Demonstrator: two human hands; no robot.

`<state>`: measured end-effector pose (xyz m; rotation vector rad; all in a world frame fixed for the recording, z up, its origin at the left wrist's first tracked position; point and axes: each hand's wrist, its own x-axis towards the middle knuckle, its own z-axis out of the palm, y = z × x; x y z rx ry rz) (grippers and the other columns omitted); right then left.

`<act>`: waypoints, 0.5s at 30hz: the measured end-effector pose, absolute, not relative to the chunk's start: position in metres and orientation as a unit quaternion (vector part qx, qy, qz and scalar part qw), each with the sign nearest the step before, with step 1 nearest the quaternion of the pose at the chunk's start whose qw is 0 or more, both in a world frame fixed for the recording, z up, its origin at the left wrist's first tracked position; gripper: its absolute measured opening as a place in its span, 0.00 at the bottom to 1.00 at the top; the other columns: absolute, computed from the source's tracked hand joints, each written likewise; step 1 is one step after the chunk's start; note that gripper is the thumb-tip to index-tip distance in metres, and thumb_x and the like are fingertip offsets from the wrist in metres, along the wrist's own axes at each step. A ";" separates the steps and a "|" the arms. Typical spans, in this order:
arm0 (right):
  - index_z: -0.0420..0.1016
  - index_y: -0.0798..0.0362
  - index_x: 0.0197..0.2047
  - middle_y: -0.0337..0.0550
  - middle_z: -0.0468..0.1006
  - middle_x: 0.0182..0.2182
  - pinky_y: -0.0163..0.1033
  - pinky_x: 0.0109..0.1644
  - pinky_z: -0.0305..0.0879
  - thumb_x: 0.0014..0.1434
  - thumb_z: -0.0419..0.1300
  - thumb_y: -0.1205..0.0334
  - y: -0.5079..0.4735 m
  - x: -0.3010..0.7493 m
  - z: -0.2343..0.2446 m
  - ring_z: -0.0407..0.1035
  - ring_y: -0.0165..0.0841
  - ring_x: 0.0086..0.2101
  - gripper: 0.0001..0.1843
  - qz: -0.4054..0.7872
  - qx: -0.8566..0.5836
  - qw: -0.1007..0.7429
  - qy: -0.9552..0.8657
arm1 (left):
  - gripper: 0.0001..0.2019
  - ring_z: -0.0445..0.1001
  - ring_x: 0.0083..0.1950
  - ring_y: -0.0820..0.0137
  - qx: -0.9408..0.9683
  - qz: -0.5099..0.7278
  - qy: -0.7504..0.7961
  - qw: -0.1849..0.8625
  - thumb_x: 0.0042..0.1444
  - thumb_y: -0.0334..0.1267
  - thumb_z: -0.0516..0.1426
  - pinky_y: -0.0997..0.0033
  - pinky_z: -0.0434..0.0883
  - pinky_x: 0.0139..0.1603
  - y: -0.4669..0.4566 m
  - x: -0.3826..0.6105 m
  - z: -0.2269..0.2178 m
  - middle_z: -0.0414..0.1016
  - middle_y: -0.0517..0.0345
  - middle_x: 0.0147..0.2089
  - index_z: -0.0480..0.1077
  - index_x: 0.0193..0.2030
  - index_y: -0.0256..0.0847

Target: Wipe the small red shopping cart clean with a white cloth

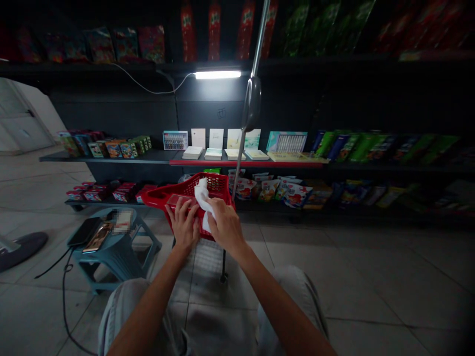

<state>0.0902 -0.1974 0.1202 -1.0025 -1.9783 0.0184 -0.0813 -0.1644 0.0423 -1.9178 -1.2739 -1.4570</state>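
Observation:
In front of my knees stands a small red plastic shopping cart (158, 196) with perforated basket walls. My left hand (183, 225) lies against the near left part of the basket, its fingers spread. A crumpled white cloth (201, 192) is gripped in my right hand (227, 225). One end of the cloth sticks up over the basket, and another part hangs against the red near wall. Part of the basket is hidden behind my hands and the cloth.
A blue plastic stool (115, 252) at left bears a phone (98, 237) and a black device (85, 231) with a cable. Behind the cart, a dark shelf (148, 157) holds books, boxes and snack bags. A metal pole (256, 59) stands upright beside the cart.

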 end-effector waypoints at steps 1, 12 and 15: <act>0.67 0.51 0.62 0.51 0.74 0.59 0.47 0.64 0.62 0.71 0.48 0.63 -0.197 0.093 0.116 0.68 0.40 0.58 0.19 0.030 -0.375 0.487 -0.789 | 0.21 0.53 0.78 0.52 -0.692 -0.525 -0.451 0.204 0.66 0.37 0.49 0.35 0.33 0.78 -0.163 -0.084 0.042 0.69 0.46 0.68 0.73 0.62 0.43; 0.56 0.48 0.65 0.51 0.70 0.59 0.50 0.62 0.65 0.69 0.45 0.44 -0.122 0.145 0.171 0.69 0.40 0.56 0.27 0.145 -0.423 0.766 -0.462 | 0.20 0.41 0.81 0.52 -0.668 -0.573 -0.448 0.155 0.70 0.40 0.46 0.33 0.36 0.78 -0.154 -0.095 0.046 0.58 0.48 0.76 0.75 0.58 0.43; 0.53 0.47 0.67 0.51 0.68 0.61 0.52 0.64 0.63 0.70 0.44 0.45 -0.102 0.139 0.204 0.67 0.40 0.58 0.27 0.133 -0.358 0.757 -0.530 | 0.19 0.38 0.82 0.52 -0.661 -0.580 -0.455 0.142 0.71 0.41 0.46 0.34 0.36 0.78 -0.153 -0.094 0.047 0.51 0.50 0.79 0.74 0.58 0.43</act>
